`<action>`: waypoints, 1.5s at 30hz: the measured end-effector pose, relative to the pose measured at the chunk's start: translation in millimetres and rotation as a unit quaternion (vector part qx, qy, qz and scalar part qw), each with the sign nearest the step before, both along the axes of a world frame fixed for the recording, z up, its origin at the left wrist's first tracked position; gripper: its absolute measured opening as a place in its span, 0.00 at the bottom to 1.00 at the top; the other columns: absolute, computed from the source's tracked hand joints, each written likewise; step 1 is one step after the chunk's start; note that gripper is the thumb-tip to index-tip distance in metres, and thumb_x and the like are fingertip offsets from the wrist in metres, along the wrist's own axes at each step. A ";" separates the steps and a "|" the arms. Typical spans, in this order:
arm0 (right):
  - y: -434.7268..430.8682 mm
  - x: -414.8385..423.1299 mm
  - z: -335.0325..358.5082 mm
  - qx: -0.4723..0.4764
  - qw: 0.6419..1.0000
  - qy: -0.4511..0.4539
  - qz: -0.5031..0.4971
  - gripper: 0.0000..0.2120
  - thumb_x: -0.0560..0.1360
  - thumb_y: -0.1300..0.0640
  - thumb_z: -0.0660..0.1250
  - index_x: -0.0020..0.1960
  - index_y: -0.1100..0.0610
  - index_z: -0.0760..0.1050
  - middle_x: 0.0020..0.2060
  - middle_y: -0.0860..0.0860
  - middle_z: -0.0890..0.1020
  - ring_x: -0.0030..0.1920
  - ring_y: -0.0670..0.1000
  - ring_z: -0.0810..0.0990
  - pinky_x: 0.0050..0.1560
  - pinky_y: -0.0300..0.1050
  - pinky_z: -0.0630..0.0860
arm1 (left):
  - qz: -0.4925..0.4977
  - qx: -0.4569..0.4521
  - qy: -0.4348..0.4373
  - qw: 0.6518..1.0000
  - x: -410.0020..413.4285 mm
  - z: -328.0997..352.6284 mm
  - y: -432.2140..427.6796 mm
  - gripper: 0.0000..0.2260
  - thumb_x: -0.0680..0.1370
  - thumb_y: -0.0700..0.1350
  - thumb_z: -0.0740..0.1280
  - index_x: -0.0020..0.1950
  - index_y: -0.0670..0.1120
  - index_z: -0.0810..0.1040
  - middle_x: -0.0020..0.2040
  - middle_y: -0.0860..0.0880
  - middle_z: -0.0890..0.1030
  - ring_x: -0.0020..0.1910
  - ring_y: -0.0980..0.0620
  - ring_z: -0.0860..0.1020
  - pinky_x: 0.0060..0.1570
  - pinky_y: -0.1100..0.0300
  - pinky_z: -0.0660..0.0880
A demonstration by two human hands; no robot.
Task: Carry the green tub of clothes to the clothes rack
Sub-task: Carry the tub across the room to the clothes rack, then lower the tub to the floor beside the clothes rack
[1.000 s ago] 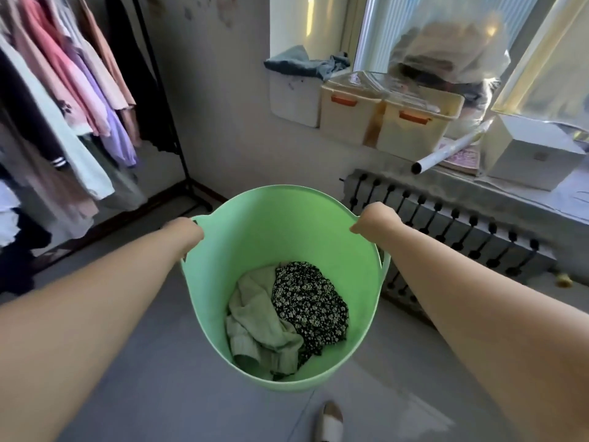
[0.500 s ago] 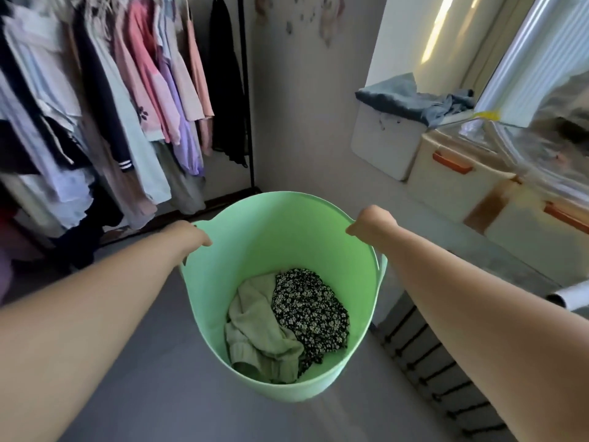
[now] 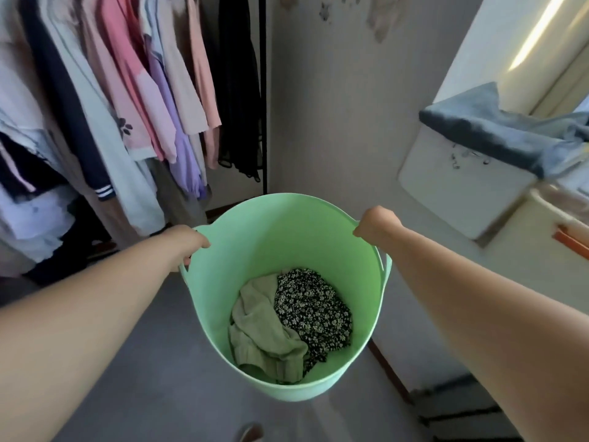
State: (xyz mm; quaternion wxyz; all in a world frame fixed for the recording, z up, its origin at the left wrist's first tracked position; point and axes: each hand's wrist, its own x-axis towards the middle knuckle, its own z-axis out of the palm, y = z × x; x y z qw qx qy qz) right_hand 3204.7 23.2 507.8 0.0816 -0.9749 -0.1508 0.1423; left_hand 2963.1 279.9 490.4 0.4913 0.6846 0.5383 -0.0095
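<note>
Green plastic, smooth and a little floppy at the rim: that was the tub (image 3: 283,237), held up off the grey floor (image 3: 153,362) between both outstretched arms. The left hand (image 3: 186,242) was clenched on the handle at the left rim, the right hand (image 3: 377,224) clenched on the rim opposite, so the load hung evenly between them. Down in the bottom lay a pale green ribbed garment (image 3: 264,336) crumpled against a black floral one (image 3: 314,309), soft and loosely heaped, filling little of the round, deep tub.

And the rack (image 3: 263,90) stood ahead and to the left, its black upright post just beyond the tub's far rim, hung clothes (image 3: 134,100) trailing in pinks, lilac and pale blue. The left hand was the nearer to them. To the right, a white box (image 3: 455,193) with grey cloth (image 3: 497,129) draped on top. Whether the tub's far side touched the rack's base rail could not be made out. By my reckoning, the carry was nearly home.
</note>
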 end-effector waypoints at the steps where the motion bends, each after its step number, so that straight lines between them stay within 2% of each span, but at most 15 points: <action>1: 10.2 12.0 -1.5 -0.007 1.000 -0.001 0.005 0.07 0.74 0.59 0.65 0.39 0.60 0.72 0.29 0.51 0.71 0.25 0.49 0.69 0.20 0.36 0.64 | -0.003 -0.002 -0.003 1.000 12.4 -1.9 12.4 0.16 0.74 0.40 0.68 0.60 0.35 0.75 0.58 0.34 0.80 0.52 0.40 0.80 0.59 0.47 0.75; 5: 56.4 62.3 -15.3 -0.037 0.999 0.018 0.021 0.05 0.75 0.60 0.64 0.46 0.62 0.76 0.34 0.51 0.74 0.26 0.48 0.68 0.20 0.37 0.66 | -0.015 0.000 -0.006 1.000 66.3 -13.9 60.3 0.19 0.74 0.39 0.68 0.63 0.33 0.73 0.61 0.33 0.78 0.59 0.34 0.78 0.62 0.42 0.74; 8: 87.2 102.9 -28.6 -0.059 0.998 0.026 0.023 0.09 0.76 0.60 0.63 0.38 0.62 0.69 0.31 0.51 0.71 0.25 0.48 0.68 0.20 0.39 0.66 | -0.019 -0.007 -0.008 1.000 105.7 -28.9 87.3 0.20 0.74 0.39 0.67 0.63 0.32 0.73 0.61 0.31 0.77 0.51 0.38 0.78 0.50 0.49 0.73; 11: 117.3 148.6 -44.6 -0.069 0.996 0.039 0.043 0.12 0.75 0.63 0.61 0.32 0.61 0.68 0.30 0.52 0.71 0.27 0.48 0.70 0.21 0.39 0.65 | 0.015 -0.023 -0.014 1.000 145.1 -48.5 110.4 0.19 0.74 0.38 0.68 0.63 0.33 0.74 0.61 0.32 0.78 0.54 0.39 0.79 0.56 0.48 0.76; 14: 152.9 195.0 -67.1 -0.122 0.986 0.046 0.107 0.09 0.76 0.65 0.57 0.40 0.62 0.74 0.35 0.53 0.75 0.36 0.52 0.75 0.34 0.42 0.75 | 0.057 -0.035 -0.022 0.998 190.7 -77.1 132.2 0.16 0.74 0.37 0.68 0.60 0.31 0.76 0.57 0.33 0.80 0.56 0.35 0.79 0.57 0.44 0.75; 16: 171.1 213.4 -79.7 -0.159 0.973 0.054 0.156 0.12 0.77 0.64 0.56 0.48 0.63 0.78 0.45 0.57 0.79 0.46 0.56 0.78 0.46 0.46 0.77 | 0.070 -0.043 -0.018 0.996 212.1 -93.5 138.0 0.17 0.73 0.37 0.68 0.60 0.31 0.76 0.51 0.35 0.80 0.48 0.39 0.79 0.49 0.48 0.74; 17: 181.3 225.6 -87.6 -0.162 0.970 0.052 0.177 0.12 0.78 0.64 0.56 0.47 0.63 0.78 0.49 0.58 0.80 0.51 0.57 0.80 0.50 0.48 0.77 | 0.079 -0.048 -0.015 0.996 224.1 -103.4 142.0 0.17 0.74 0.36 0.68 0.60 0.31 0.76 0.49 0.35 0.79 0.46 0.40 0.79 0.47 0.51 0.72; 19: 201.2 252.2 -108.9 -0.155 0.966 0.054 0.197 0.11 0.78 0.64 0.56 0.47 0.62 0.77 0.53 0.60 0.80 0.57 0.58 0.80 0.54 0.48 0.76 | 0.100 -0.057 0.000 0.993 248.0 -127.4 150.5 0.17 0.74 0.36 0.68 0.60 0.30 0.76 0.54 0.32 0.80 0.51 0.35 0.80 0.51 0.51 0.74; 22: 226.3 281.0 -150.3 -0.103 0.977 0.084 0.165 0.13 0.78 0.63 0.57 0.58 0.65 0.76 0.58 0.62 0.80 0.58 0.58 0.79 0.55 0.46 0.75 | 0.136 -0.075 0.021 0.988 274.8 -161.1 165.8 0.18 0.73 0.36 0.69 0.61 0.30 0.76 0.60 0.31 0.78 0.59 0.35 0.78 0.59 0.47 0.76; 25: 250.3 312.9 -199.4 -0.094 0.980 0.127 0.125 0.15 0.78 0.61 0.59 0.62 0.66 0.74 0.61 0.62 0.78 0.60 0.59 0.78 0.58 0.47 0.74 | 0.144 -0.098 0.034 0.984 304.1 -204.2 182.0 0.22 0.75 0.36 0.66 0.68 0.32 0.70 0.69 0.35 0.72 0.59 0.40 0.77 0.41 0.63 0.73; 27: 267.2 331.6 -236.6 -0.099 0.978 0.140 0.117 0.16 0.78 0.61 0.59 0.63 0.66 0.74 0.61 0.62 0.78 0.60 0.59 0.78 0.60 0.47 0.74 | 0.167 -0.105 0.053 0.979 317.3 -234.0 195.3 0.23 0.74 0.37 0.67 0.69 0.33 0.70 0.64 0.38 0.76 0.54 0.44 0.78 0.35 0.63 0.72; 29: 281.2 344.0 -271.6 -0.109 0.978 0.138 0.116 0.16 0.78 0.60 0.58 0.63 0.65 0.74 0.61 0.61 0.78 0.60 0.58 0.77 0.60 0.46 0.74 | 0.175 -0.109 0.075 0.976 327.9 -261.3 209.6 0.24 0.73 0.38 0.69 0.67 0.33 0.71 0.59 0.37 0.79 0.55 0.41 0.79 0.43 0.56 0.76; 32: 299.2 352.1 -323.6 -0.138 0.975 0.124 0.123 0.15 0.77 0.60 0.58 0.61 0.64 0.74 0.60 0.61 0.77 0.60 0.59 0.76 0.60 0.45 0.72 | 0.163 -0.113 0.126 0.972 341.9 -302.6 226.4 0.31 0.72 0.42 0.70 0.71 0.35 0.65 0.66 0.36 0.74 0.62 0.37 0.76 0.60 0.49 0.75; 36: 317.3 364.2 -386.0 -0.160 0.976 0.104 0.105 0.16 0.75 0.59 0.60 0.61 0.63 0.73 0.60 0.62 0.76 0.59 0.59 0.75 0.59 0.46 0.72 | 0.161 -0.114 0.141 0.970 364.2 -362.8 238.0 0.38 0.72 0.44 0.71 0.75 0.37 0.55 0.69 0.35 0.70 0.64 0.37 0.73 0.61 0.48 0.74; 45: 354.2 399.4 -489.9 -0.168 0.973 0.119 0.106 0.19 0.74 0.56 0.61 0.63 0.62 0.71 0.59 0.62 0.74 0.60 0.60 0.72 0.60 0.49 0.72 | 0.189 -0.136 0.138 0.963 379.7 -474.5 258.0 0.36 0.72 0.43 0.70 0.75 0.38 0.57 0.68 0.35 0.71 0.64 0.36 0.73 0.63 0.46 0.72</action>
